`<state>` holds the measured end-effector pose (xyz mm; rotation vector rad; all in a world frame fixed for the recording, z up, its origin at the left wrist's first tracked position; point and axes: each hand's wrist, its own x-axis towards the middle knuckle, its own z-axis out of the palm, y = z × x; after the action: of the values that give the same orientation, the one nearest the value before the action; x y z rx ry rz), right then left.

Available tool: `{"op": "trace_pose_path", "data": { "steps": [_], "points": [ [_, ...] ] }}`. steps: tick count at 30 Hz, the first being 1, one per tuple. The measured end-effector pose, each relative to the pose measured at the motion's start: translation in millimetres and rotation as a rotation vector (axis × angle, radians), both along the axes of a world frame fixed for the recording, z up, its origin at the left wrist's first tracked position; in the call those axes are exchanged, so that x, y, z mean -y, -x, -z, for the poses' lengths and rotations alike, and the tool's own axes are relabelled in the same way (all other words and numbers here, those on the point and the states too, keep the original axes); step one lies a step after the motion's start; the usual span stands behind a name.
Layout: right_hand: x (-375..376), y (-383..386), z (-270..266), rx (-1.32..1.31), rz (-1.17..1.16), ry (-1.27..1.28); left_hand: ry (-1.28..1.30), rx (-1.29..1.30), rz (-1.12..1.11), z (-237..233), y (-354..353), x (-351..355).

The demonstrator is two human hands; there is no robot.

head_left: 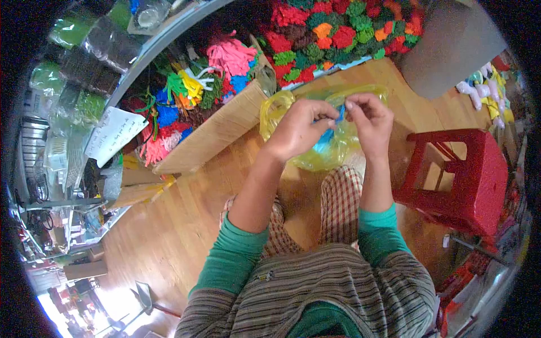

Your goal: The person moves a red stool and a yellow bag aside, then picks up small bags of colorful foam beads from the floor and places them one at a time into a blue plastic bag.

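My left hand [304,127] is closed in a pinch, its fingertips on a thin blue strip [341,114]. Facing it, my right hand [372,121] also pinches, thumb and forefinger at the strip's upper end. Its exact kind is too small and blurred to name. Below the hands a translucent yellow plastic bag [315,161] hangs or lies crumpled over the floor in front of my knees. Something blue [323,142] shows in the bag, partly hidden behind my left hand.
A cardboard box [217,127] of colourful fuzzy bundles stands ahead left. More red, green and orange bundles [344,35] are piled at the back. A red plastic stool [487,180] stands right. Shelves with wrapped packs [73,93] line the left, beside a handwritten paper [115,135].
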<state>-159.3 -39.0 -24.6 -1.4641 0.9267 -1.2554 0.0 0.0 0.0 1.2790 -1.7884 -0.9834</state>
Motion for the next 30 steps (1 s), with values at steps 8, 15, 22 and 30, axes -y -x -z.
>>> {"op": "trace_pose_path", "data": {
  "steps": [8,15,22,30],
  "points": [
    [-20.3,-41.6,6.3,0.212,0.049,0.083,-0.041,-0.215,-0.294,-4.7,4.0,2.7],
    [-16.0,-39.1,5.5,0.058,0.074,0.271,-0.036,-0.390,-0.219,-2.5,-0.4,2.8],
    [17.4,-25.6,44.5,0.116,0.301,0.167,-0.233,-0.369,-0.243,-9.8,4.3,-3.5],
    [79.5,7.1,272.5,-1.228,0.034,0.148,0.234,0.156,-0.390,3.3,-11.2,-4.2]
  ]
}}
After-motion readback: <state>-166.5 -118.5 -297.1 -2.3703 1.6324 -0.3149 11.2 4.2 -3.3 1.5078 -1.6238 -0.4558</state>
